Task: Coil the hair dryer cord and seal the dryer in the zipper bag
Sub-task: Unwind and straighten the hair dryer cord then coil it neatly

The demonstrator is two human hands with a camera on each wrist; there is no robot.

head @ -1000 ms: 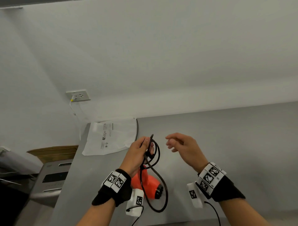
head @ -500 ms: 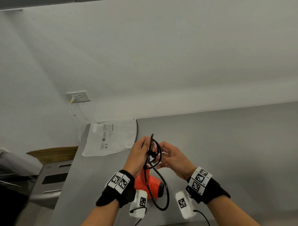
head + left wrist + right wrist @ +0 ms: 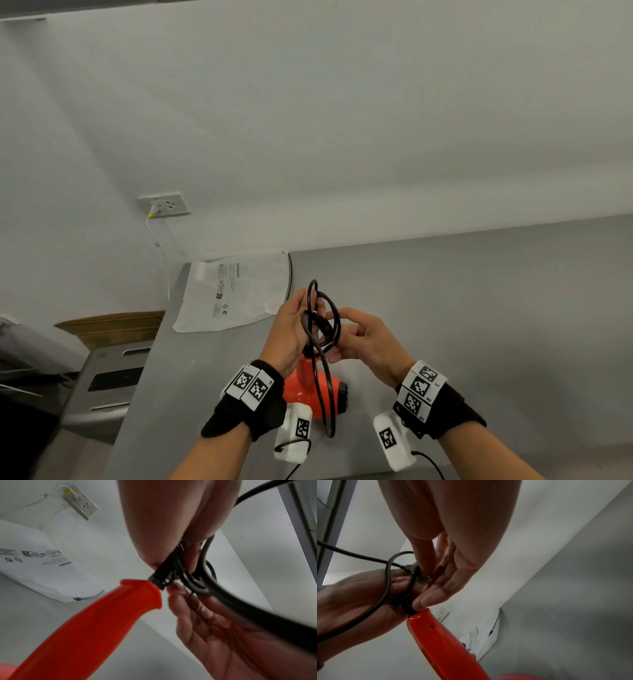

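Observation:
The orange hair dryer (image 3: 310, 389) hangs handle-up just above the grey table (image 3: 479, 308), below both hands. My left hand (image 3: 287, 335) grips the black cord (image 3: 322, 377), gathered in loops right at the end of the dryer handle (image 3: 85, 628); one long loop hangs down in front of the dryer. My right hand (image 3: 366, 342) is pressed against the coil, its thumb and fingers pinching the cord's plug (image 3: 410, 568). The white zipper bag (image 3: 236, 291) lies flat on the table's far left corner, beyond the hands.
A wall outlet (image 3: 164, 204) with a white cable plugged in sits above the bag. Off the table's left edge are a cardboard box (image 3: 113, 323) and a grey appliance (image 3: 113, 377). Bare table stretches to the right.
My right hand came in from the right, where it hovered open, and took hold at the coil. The left hand kept its grip; the hanging loop has narrowed.

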